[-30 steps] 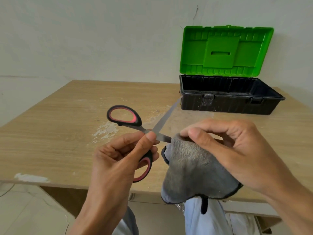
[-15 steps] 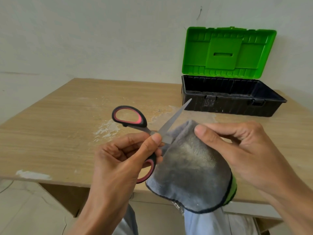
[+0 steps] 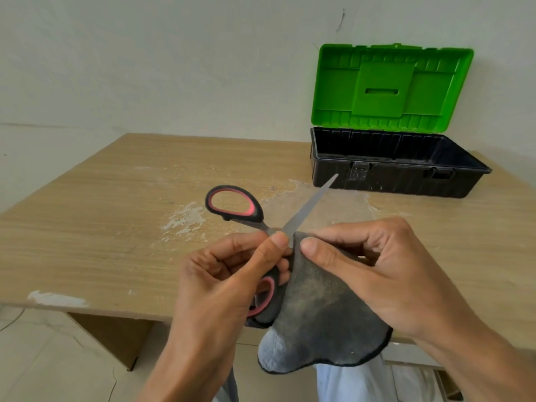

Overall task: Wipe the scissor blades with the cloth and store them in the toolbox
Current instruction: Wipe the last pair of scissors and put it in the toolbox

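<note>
With the left hand [image 3: 220, 280], grips the scissors [image 3: 304, 206] round the lower handle loop, thumb pressed near the pivot. Holds them in the air on the near side of the toolbox [image 3: 391, 181], apart from it, with the bare blade pointing up toward its front wall. With the right hand [image 3: 377, 274], pinches a fold of the grey cloth [image 3: 319, 323] at the base of the blade, just beside the left thumb. Lets the rest of the cloth hang down on the side away from the toolbox. Keeps the scissors spread, with the upper handle loop free. Hides the second blade behind cloth and fingers, so cannot tell whether the fold wraps it.

Judging by the head view, looks mid-wipe, not finished. Places the pinch at the blade root, leaving the bare length toward the toolbox yet to pass through the cloth. Has not begun storing. Finds the toolbox on the worktop [image 3: 116, 227] with its green lid [image 3: 391, 88] raised and no scissors in the black tray. Probably needs a pull of the fold out to the tip, perhaps the same on the other blade, then closing the scissors and laying them inside the toolbox.
</note>
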A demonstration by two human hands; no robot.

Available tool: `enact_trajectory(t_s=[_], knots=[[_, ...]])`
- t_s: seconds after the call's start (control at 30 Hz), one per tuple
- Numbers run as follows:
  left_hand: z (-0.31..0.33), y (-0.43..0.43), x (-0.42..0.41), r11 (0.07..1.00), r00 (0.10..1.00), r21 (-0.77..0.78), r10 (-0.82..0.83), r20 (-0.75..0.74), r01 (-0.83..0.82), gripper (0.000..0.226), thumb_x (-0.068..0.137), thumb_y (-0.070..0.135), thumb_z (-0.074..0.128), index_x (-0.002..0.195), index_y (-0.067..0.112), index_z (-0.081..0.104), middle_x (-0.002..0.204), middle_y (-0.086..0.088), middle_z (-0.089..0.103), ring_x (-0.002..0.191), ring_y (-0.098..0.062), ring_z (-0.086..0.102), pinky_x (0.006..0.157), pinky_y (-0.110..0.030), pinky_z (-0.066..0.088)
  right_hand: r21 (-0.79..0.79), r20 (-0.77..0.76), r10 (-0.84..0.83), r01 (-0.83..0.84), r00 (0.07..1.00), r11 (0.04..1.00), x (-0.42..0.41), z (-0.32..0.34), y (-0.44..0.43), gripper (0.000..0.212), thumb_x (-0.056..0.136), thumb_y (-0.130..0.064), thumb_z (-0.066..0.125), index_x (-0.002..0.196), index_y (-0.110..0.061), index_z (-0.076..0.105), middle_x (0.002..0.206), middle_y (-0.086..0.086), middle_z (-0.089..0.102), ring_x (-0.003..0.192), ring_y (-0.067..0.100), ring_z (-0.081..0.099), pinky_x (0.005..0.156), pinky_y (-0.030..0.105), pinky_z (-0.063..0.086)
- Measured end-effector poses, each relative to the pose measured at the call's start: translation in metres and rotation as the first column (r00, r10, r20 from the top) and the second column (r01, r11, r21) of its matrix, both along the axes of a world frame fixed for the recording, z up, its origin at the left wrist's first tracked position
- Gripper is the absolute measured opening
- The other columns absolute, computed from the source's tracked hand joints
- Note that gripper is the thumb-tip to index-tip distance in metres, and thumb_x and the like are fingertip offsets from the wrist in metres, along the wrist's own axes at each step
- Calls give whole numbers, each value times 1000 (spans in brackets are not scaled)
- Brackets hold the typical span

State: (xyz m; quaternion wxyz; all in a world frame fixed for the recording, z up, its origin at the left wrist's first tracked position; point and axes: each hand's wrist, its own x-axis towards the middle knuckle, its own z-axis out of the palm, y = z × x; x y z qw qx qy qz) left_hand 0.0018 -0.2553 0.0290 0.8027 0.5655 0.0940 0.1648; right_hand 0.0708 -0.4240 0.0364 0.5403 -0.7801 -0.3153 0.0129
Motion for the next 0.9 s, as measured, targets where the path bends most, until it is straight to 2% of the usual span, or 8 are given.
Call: enact_trajectory(t_s=[0.1, 0.27, 0.47, 0.63, 0.77, 0.9], knots=[[1, 1, 0, 1000, 1000, -13, 13, 3, -13, 20, 63, 22, 79, 75, 5, 78, 68, -15, 72, 58, -18, 66, 56, -18, 55, -24, -32, 15, -16, 999, 1000, -1, 1, 2, 18, 88, -35, 72, 100, -28, 85, 90, -17, 82, 88, 0, 77, 79, 19, 60], [1, 10, -1, 999, 999, 17, 49, -23, -48, 27, 64, 26, 78, 79, 4, 78, 67, -14, 71, 61, -21, 69, 58, -20, 56, -94, -40, -5, 1, 999, 996, 6, 4, -14, 19, 82, -40, 73, 92, -31, 86, 87, -20, 81, 84, -2, 77, 75, 14, 58], [0, 2, 2, 992, 1000, 125, 12, 8, -13, 23, 66, 26, 78, 77, 5, 79, 67, -14, 72, 59, -21, 67, 60, -21, 56, 46, -4, -91, 91, 996, 995, -2, 11, -15, 13, 83, -34, 75, 92, -34, 84, 89, -24, 80, 84, -6, 76, 73, 4, 52], [-2, -3, 4, 1000, 1000, -9, 0, 0, 0, 16, 66, 21, 78, 73, 7, 78, 65, -15, 69, 58, -20, 65, 57, -21, 56, 113, -69, -63, 71, 996, 991, -11, 4, -2, 21, 86, -34, 74, 103, -27, 84, 96, -19, 82, 91, -3, 77, 79, 11, 58], [-4, -6, 1, 996, 1000, -87, 0, -30, -2, 13, 65, 20, 78, 71, 8, 78, 63, -13, 68, 55, -16, 64, 53, -18, 54, 91, -73, -85, 92, 994, 992, -11, -2, 1, 17, 86, -36, 73, 96, -31, 85, 88, -23, 81, 84, -6, 76, 72, 7, 56], [-4, -8, 1, 996, 1000, -90, -15, -19, 13, 14, 65, 20, 77, 71, 8, 78, 63, -13, 68, 56, -17, 64, 55, -19, 55, 51, -46, -68, 70, 997, 996, -11, -1, 2, 15, 86, -39, 73, 89, -30, 85, 80, -15, 81, 76, 2, 78, 66, 18, 60]])
